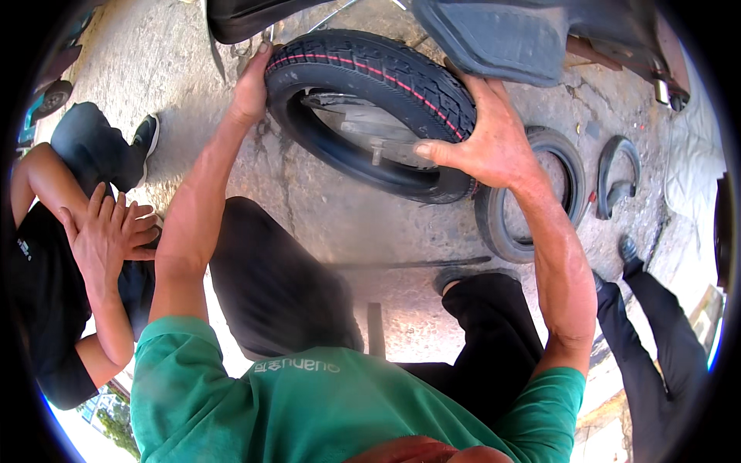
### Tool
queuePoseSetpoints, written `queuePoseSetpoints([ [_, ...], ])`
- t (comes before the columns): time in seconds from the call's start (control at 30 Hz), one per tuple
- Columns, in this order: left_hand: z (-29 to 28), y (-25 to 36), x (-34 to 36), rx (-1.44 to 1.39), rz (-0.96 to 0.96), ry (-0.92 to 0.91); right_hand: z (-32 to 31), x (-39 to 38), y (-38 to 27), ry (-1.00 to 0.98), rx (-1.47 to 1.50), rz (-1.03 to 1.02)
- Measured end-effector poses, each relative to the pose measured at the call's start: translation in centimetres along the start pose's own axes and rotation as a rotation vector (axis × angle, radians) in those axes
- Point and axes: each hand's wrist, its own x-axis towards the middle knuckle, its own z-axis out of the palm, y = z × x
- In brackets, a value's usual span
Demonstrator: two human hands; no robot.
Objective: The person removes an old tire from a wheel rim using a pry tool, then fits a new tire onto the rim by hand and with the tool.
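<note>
Gripping the black tyre (386, 77) from opposite sides, clasping its left with the left hand (251, 91) and its right with the right hand (494, 135), thumb over the sidewall. Held tilted over the ground (386, 231), toward its far edge; cannot tell whether touching it. Share the weight evenly, clear of the second tyre (488, 212) toward the right edge.

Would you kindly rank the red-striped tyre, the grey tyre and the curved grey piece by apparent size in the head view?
1. Red-striped tyre
2. Grey tyre
3. Curved grey piece
Nearness to the camera may exaggerate the first.
</note>
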Motion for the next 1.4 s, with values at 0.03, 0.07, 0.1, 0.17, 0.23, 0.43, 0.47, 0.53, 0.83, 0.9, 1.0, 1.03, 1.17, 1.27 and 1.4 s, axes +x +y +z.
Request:
queuePoseSetpoints([
  [0.03, 0.1, 0.1, 0.1, 0.021, -0.018, 0.018, -0.1, 0.2, 0.1, -0.008, -0.012, 0.02],
  [0.07, 0.0, 0.1, 0.2, 0.042, -0.037, 0.036, -0.2, 0.4, 0.1, -0.016, -0.023, 0.041],
  [0.1, 0.0, -0.1, 0.5, 0.101, -0.014, 0.033, -0.5, 0.4, -0.2, -0.024, -0.028, 0.045],
  [0.17, -0.2, -0.3, 0.7, 0.104, 0.028, -0.013, -0.7, 0.5, -0.4, -0.045, -0.01, 0.089],
  [0.23, 0.0, 0.1, 0.6, 0.148, 0.045, -0.012, -0.7, 0.6, -0.3, -0.084, 0.048, 0.129],
  [0.43, -4.1, -2.6, 7.0, 0.006, 0.013, -0.068, 1.0, 1.3, -1.1, -0.036, 0.298, 0.088],
  [0.47, -3.7, -2.7, 7.4, 0.049, 0.053, -0.092, 1.7, 1.1, -1.0, 0.022, 0.324, 0.053],
  [0.53, -3.3, -2.0, 7.4, 0.192, 0.085, -0.081, 2.7, -0.1, -0.7, 0.092, 0.191, -0.005],
  [0.83, 0.4, 1.6, 3.1, 0.358, 0.224, -0.009, 2.5, 0.1, -2.8, 0.086, 0.11, 0.105],
  [0.9, 0.1, 0.6, 3.4, 0.374, 0.279, 0.122, 2.4, 0.0, -2.5, 0.084, 0.172, 0.104],
  [1.0, -1.2, -2.3, 3.5, 0.252, 0.183, 0.242, 3.1, -0.2, -1.4, 0.088, 0.248, 0.06],
  [1.03, -0.9, -2.9, 3.0, 0.182, 0.142, 0.262, 3.1, -0.5, -1.4, 0.093, 0.25, 0.051],
  [1.17, -1.0, -3.5, 3.3, 0.15, 0.048, 0.259, 2.9, -1.1, -0.9, 0.116, 0.277, 0.023],
  [1.27, -0.5, -3.6, 3.8, 0.165, 0.053, 0.243, 2.5, -1.6, -0.5, 0.108, 0.272, 0.079],
  [1.4, -0.3, -3.6, 4.7, 0.232, 0.114, 0.264, 2.7, -1.1, 1.5, 0.113, 0.345, 0.113],
])
